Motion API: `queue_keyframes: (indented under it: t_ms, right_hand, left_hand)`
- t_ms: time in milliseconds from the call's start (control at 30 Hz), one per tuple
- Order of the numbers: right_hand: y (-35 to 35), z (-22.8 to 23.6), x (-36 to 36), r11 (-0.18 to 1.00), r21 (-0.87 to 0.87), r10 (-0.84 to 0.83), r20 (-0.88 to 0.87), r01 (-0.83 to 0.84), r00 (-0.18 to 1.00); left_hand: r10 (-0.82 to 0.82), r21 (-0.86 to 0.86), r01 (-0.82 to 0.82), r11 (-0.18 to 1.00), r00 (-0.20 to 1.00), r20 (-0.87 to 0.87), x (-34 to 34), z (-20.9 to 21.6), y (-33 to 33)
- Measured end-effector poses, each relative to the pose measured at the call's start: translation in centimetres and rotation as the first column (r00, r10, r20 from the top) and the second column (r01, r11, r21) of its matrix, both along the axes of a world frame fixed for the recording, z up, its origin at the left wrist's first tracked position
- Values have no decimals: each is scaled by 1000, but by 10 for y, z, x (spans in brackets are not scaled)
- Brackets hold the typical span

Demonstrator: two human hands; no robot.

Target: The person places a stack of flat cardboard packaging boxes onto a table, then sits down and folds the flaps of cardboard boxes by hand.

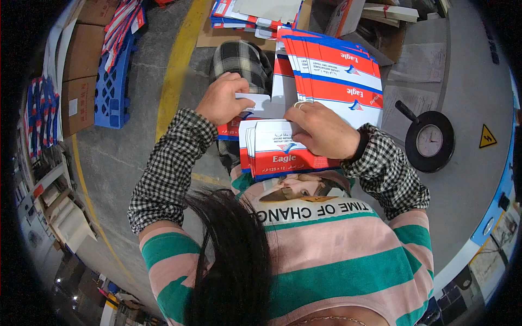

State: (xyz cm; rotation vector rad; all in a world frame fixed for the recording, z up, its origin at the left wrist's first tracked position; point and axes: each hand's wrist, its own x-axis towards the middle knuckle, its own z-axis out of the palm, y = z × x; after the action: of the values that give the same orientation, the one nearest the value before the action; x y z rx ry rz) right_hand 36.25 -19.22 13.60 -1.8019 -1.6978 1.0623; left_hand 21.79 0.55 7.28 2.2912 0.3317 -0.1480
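Observation:
In the lap lies a small fanned stack of red, white and blue printed cardboard sheets [274, 152], like flat folded cartons. My right hand [323, 127], a ring on one finger, is closed on the stack's upper right part. Just left and beyond it, my left hand [224, 100] pinches a single flat carton [253, 104] by its white flap, thumb on top. That carton's lower part runs behind the small stack. Past my right hand, a larger fanned pile of the same cartons [348, 70] leans across the knees.
More flat cartons [239, 24] lie stacked beyond the knees. A grey machine surface [467, 98] with a round black handwheel [429, 141] stands at the right. To the left are a blue plastic pallet [113, 81], brown boxes [79, 103] and a yellow floor line [176, 70].

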Motion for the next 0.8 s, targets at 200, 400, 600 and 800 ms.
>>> queue_keyframes:
  t_ms: [200, 400, 600, 800]
  right_hand:
    - [0, 5, -4, 992, -117, 54, 58, -47, 997]
    - [7, -3, 9, 998, 35, -59, 3, 59, 998]
    - [-3, 4, 7, 997, 60, -35, -54, 38, 998]
    - [-19, -24, 9, 998, -57, -5, -62, 1, 998]
  left_hand:
    - [53, -19, -51, 999, 991, 124, -2, 6, -5]
    - [-103, -65, 124, 990, 961, 256, 16, 16, -5]
    - [212, -530, -170, 831, 977, 18, 12, 35, -5]
    - [-188, 269, 197, 943, 980, -61, 5, -11, -18]
